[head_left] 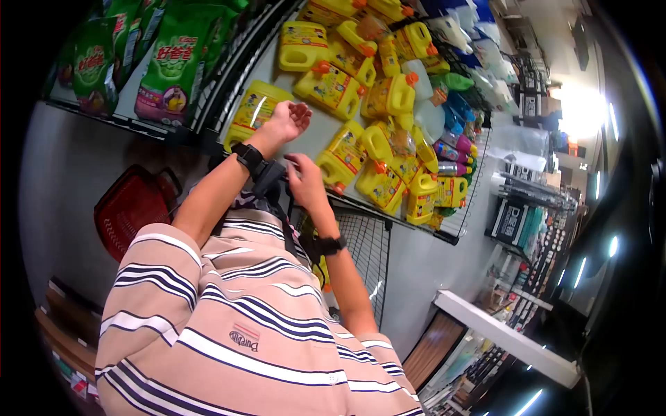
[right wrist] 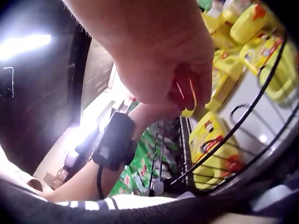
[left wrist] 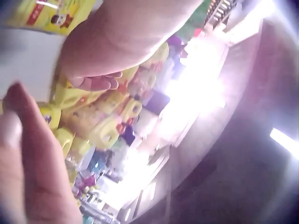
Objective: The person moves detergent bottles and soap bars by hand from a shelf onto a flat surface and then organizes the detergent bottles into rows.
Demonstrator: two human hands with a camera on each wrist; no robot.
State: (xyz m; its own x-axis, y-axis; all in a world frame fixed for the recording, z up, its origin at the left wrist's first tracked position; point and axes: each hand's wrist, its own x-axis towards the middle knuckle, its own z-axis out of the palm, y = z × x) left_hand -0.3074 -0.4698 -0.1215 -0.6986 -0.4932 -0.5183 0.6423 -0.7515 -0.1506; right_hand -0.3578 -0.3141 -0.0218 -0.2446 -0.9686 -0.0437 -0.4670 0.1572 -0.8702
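Yellow plastic jugs crowd the white shelf beyond both my grips, lying at mixed angles. My left grip looks empty, fingers loosely bent, with one labelled jug just behind its wrist. My right grip seems relaxed and bare too; another jug sits just past it. I'd judge each best taken by its moulded handle, palm supporting the base, kept clear of the black wire rim.

Short-sleeved pinkish-tan shirt, navy-white stripes, small chest lettering; black wristband, black wrist device.
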